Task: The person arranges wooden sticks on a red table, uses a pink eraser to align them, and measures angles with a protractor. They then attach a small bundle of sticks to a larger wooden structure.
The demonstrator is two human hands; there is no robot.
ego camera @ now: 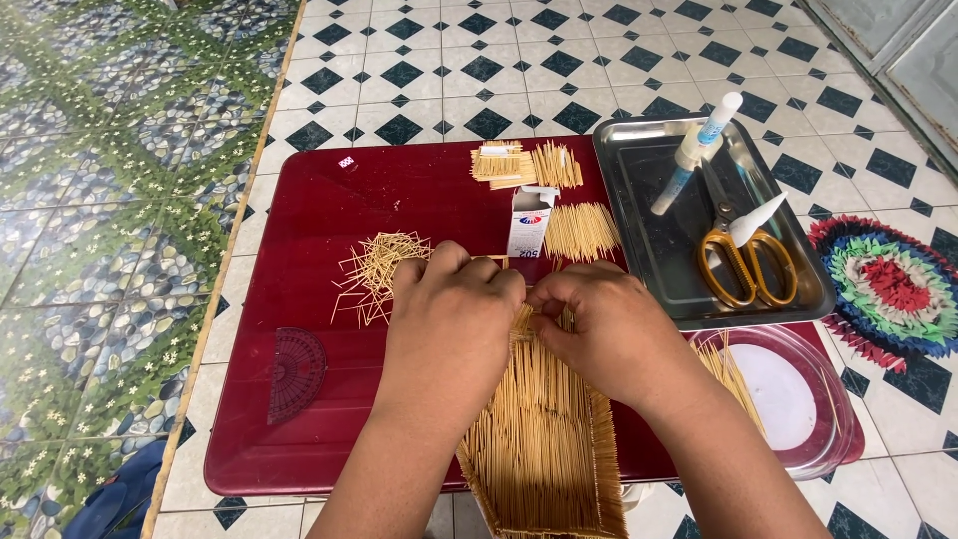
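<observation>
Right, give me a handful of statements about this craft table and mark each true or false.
1. Both hands, left hand and right hand, work at the top edge of a toothpick mat. True.
2. The yellow-handled scissors lie on the floor. False: in the metal tray.
3. A protractor lies on the red board. True.
4. The loose toothpick pile sits in the clear lid. False: on the board.

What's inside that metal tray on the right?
The metal tray holds yellow-handled scissors, a white glue tube leaning over its rim, and a white nozzle across the scissors. The blades underneath are partly covered.
</observation>
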